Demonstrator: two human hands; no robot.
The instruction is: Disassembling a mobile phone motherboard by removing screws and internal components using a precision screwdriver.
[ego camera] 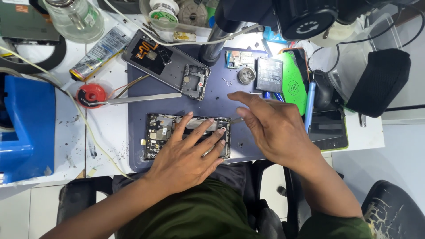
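An opened phone body (161,130) with its boards bare lies on the dark blue work mat (221,99). My left hand (188,155) lies flat on it, fingers spread over its right half. Just to the right, my right hand (272,128) pinches a thin metal tool (237,119) whose tip points at the phone's right end. A second phone shell (166,64), grey with an orange flex cable, lies at the mat's far left corner.
A microscope post (212,44) and black head (305,17) hang over the mat. A small board (237,58), a round metal part (246,75), a battery (270,74), a green pad (294,84), a blue box (24,128), a red spool (90,95) and a glue tube (99,53) lie about.
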